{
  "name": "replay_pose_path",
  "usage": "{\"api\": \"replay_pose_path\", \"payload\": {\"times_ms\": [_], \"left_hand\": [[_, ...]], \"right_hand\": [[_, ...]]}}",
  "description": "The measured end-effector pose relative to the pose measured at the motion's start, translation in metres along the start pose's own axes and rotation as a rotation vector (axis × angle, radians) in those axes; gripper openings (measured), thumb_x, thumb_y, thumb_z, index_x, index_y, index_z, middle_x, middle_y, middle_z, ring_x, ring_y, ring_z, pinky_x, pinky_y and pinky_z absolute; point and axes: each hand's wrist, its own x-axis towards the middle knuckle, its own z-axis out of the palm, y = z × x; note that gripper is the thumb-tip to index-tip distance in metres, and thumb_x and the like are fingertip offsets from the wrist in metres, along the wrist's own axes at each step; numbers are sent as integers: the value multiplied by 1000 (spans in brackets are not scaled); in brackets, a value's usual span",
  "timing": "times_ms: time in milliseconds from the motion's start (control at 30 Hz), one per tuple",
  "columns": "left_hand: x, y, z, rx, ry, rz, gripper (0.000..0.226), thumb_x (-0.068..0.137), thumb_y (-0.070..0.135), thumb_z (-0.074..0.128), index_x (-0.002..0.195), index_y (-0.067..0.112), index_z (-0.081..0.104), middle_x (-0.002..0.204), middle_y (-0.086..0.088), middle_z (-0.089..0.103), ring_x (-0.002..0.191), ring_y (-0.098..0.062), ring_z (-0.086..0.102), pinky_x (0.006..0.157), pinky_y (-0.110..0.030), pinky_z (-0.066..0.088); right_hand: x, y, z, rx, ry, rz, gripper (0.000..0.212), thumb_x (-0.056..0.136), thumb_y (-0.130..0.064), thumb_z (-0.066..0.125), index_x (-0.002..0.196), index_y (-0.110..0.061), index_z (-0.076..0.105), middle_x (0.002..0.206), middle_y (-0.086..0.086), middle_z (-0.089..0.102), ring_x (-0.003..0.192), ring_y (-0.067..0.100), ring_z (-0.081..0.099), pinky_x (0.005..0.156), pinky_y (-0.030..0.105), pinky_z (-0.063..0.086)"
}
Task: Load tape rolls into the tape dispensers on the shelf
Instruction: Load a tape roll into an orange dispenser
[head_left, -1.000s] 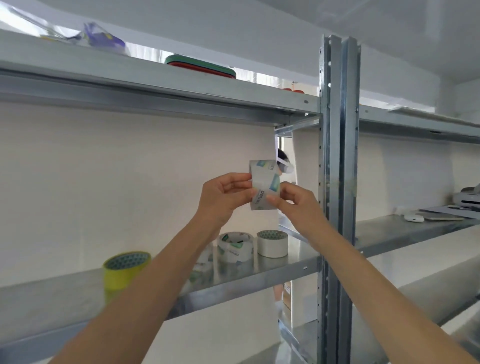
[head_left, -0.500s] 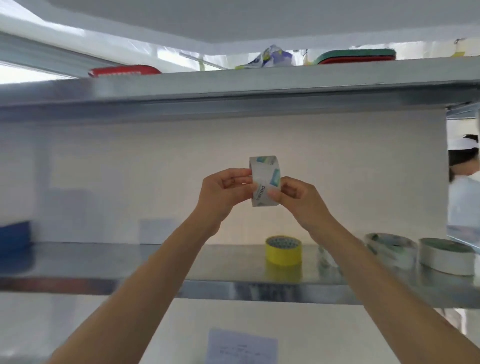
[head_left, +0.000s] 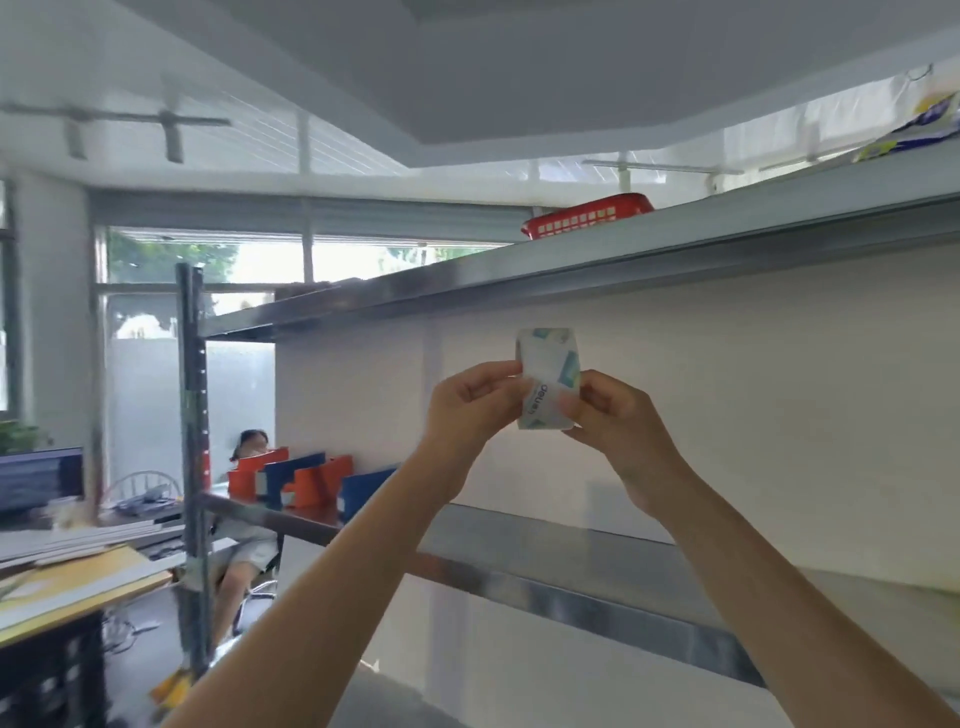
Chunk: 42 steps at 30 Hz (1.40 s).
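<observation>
Both hands, left (head_left: 470, 402) and right (head_left: 610, 410), pinch a wrapped tape roll (head_left: 548, 378) (edge-on, printed label) held up before the shelf (head_left: 571, 540). Red and blue dispensers (head_left: 306, 480) stand far left on it.

Body parts in view: two hands, two forearms, all bare.
Comprises left hand (head_left: 470, 402) and right hand (head_left: 613, 415), uncovered to the fingertips, with knuckles and finger creases visible. Continues into left forearm (head_left: 332, 587) and right forearm (head_left: 769, 582), uncovered along the full visible length, from wrist to lower frame edge. Tapers from broad near the camera to narrow at each wrist. Shows smooth, unmarked surfaces along both forearms. Cannot resolve fingernail detail at this sharpness.
</observation>
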Motion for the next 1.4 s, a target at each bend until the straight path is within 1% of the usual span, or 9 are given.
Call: {"api": "replay_pose_path", "payload": {"times_ms": [100,233,400,533,633,767,900,1233,1400], "left_hand": [[-1,9,-51,99,30,41,25,85,12,67,108,3,69,97,-7,73,93,-22,70,81,-35,59],[-1,23,-109,293,58,116,27,81,6,71,107,7,68,85,11,73,82,2,67,65,-11,52],[1,40,-169,397,128,144,28,79,9,73,107,11,70,87,10,74,82,1,67,69,-16,55],[3,51,-207,429,169,146,29,79,12,74,108,14,70,89,13,74,83,3,66,66,-10,52],[8,59,-232,424,207,138,30,78,12,76,107,13,70,92,8,74,87,-2,68,70,-15,54],[17,67,-265,408,238,139,37,73,16,79,108,12,70,105,-7,73,102,-24,67,94,-42,51],[26,65,-295,362,269,160,46,64,19,82,107,9,70,107,-14,71,105,-35,65,100,-54,45],[66,24,-370,356,325,143,44,71,9,77,114,4,66,114,-20,68,108,-41,62,100,-56,44],[84,4,-410,322,392,119,45,73,-2,76,116,-2,63,113,-23,67,106,-40,63,97,-49,49]], "right_hand": [[12,5,52,42,-14,-30,10,91,-14,62,86,-20,68,88,3,71,88,21,65,94,50,51],[26,11,113,117,-51,-60,8,91,-16,62,93,-19,69,94,4,71,91,20,65,94,49,51],[46,5,175,149,-121,-80,8,92,-22,61,97,-22,66,104,5,69,102,25,64,92,41,53],[62,1,214,166,-178,-119,5,90,-25,62,94,-26,64,103,4,68,102,21,64,88,34,55],[80,1,240,166,-211,-130,7,89,-27,64,95,-23,66,101,1,69,98,15,64,91,38,55],[103,1,275,176,-233,-170,29,87,-31,66,97,-3,66,102,19,65,99,32,62,91,53,51],[121,10,306,250,-263,-183,37,85,-33,67,97,2,63,104,24,62,102,38,60,92,57,49],[176,64,382,314,-320,-212,42,85,-37,67,98,2,63,103,26,61,101,41,59,89,60,49],[196,87,423,327,-338,-195,29,86,-33,66,97,-6,67,100,18,66,98,33,63,90,55,51]]}}
